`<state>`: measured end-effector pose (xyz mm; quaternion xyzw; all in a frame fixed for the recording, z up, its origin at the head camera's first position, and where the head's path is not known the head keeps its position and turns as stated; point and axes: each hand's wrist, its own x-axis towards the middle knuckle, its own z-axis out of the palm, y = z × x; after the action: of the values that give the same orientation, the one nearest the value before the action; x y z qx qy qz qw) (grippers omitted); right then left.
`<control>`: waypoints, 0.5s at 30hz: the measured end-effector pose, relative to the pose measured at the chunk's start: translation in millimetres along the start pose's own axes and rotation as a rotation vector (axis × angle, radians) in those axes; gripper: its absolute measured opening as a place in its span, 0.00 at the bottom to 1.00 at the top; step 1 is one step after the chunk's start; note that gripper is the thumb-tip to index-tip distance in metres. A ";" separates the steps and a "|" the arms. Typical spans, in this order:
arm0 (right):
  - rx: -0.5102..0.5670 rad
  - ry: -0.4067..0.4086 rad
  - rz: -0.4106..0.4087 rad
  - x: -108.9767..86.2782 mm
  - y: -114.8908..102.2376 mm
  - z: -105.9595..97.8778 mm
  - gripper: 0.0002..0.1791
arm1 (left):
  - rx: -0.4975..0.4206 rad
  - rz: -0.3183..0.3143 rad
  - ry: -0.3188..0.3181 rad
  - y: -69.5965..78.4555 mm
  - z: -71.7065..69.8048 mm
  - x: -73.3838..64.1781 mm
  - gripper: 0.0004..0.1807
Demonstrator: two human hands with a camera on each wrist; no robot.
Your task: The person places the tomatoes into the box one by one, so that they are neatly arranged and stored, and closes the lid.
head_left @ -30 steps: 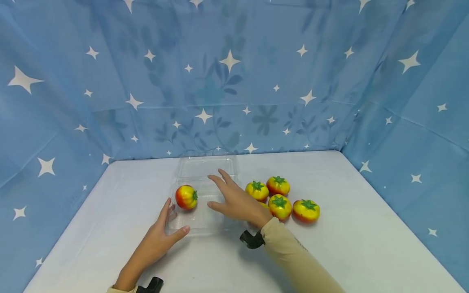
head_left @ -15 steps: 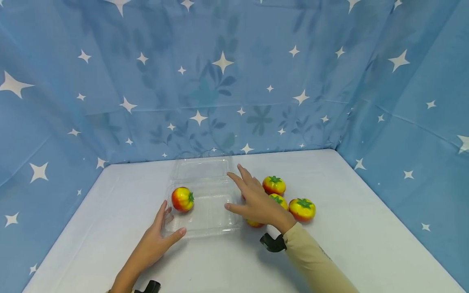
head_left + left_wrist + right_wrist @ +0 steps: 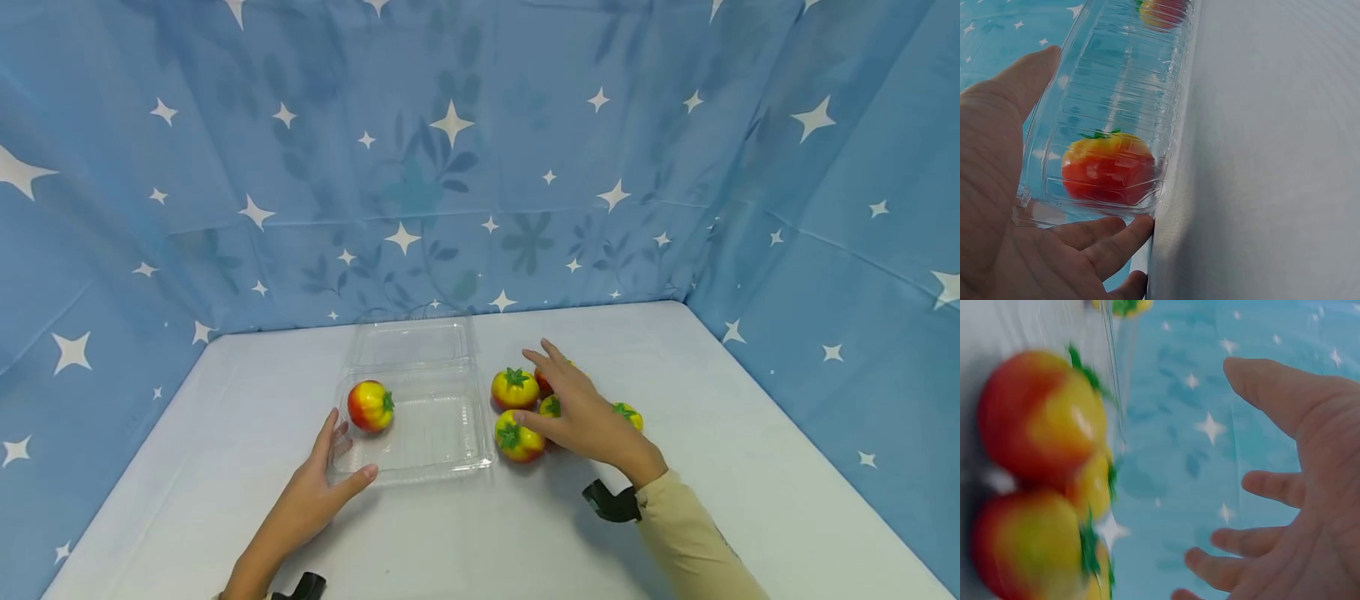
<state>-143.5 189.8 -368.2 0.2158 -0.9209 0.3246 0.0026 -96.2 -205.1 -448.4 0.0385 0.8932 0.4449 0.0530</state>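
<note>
One tomato lies in the clear box steadied by the flat, released left hand, while the right hand, fingers spread and grasping nothing, hovers over the loose tomatoes on the worktop, judged yet unpacked.

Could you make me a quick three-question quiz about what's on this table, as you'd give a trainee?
1. True or false: the clear plastic box holds one tomato.
2. Which hand rests on the box's near left corner?
A. left hand
B. right hand
3. Fill in: the right hand hovers, fingers spread, over the loose tomatoes lying to the ___ of the box.

Key: 1 true; 2 A; 3 right.
</note>
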 end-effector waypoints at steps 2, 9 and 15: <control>-0.013 0.012 0.025 -3.4 7.4 -9.5 0.49 | 0.002 -0.001 0.000 0.3 0.2 0.3 0.62; -0.023 0.032 0.098 -14.2 33.2 -40.5 0.49 | -0.002 -0.003 -0.008 1.6 1.5 -0.8 0.62; 0.003 -0.011 0.154 -20.5 52.0 -52.7 0.51 | -0.001 -0.008 -0.010 1.3 1.0 0.5 0.63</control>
<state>-152.8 265.7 -360.7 0.1462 -0.9343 0.3239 -0.0278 -96.5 -203.5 -448.0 0.0373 0.8929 0.4449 0.0591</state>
